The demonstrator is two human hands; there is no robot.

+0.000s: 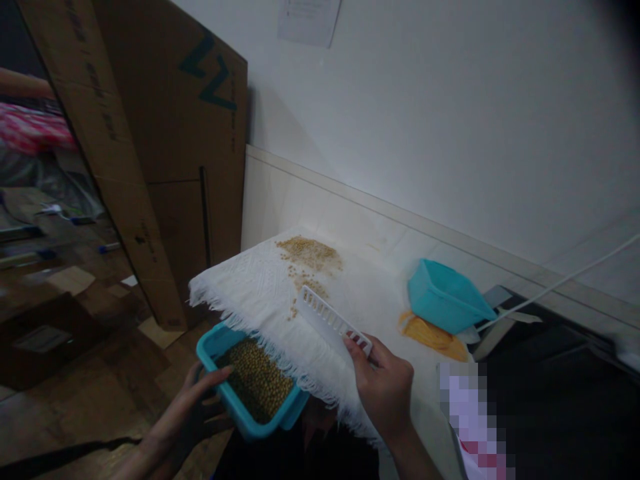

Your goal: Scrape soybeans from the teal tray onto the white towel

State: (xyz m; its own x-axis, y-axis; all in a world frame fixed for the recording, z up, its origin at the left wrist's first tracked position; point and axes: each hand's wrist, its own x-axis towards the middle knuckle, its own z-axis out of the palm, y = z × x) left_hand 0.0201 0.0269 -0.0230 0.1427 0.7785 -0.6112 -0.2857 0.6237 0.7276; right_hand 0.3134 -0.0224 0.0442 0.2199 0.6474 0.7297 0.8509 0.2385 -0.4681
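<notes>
My left hand (pixel 187 417) grips the near rim of a teal plastic tray (pixel 220 393) full of small yellowish beans, held just below the fringed edge of a white towel (pixel 260 293). My right hand (pixel 383 387) is closed on the end of a white plastic comb (pixel 330 320), whose teeth rest on the towel and point toward a pile of loose beans (pixel 310 257) at the towel's far side. A few stray beans lie between the pile and the comb.
A second teal tray (pixel 445 297) lies tilted on the counter to the right, beside an orange-yellow cloth (pixel 433 333). A tall cardboard box (pixel 165 133) stands at the left. A white cable (pixel 565 280) runs along the wall. Wooden floor lies below.
</notes>
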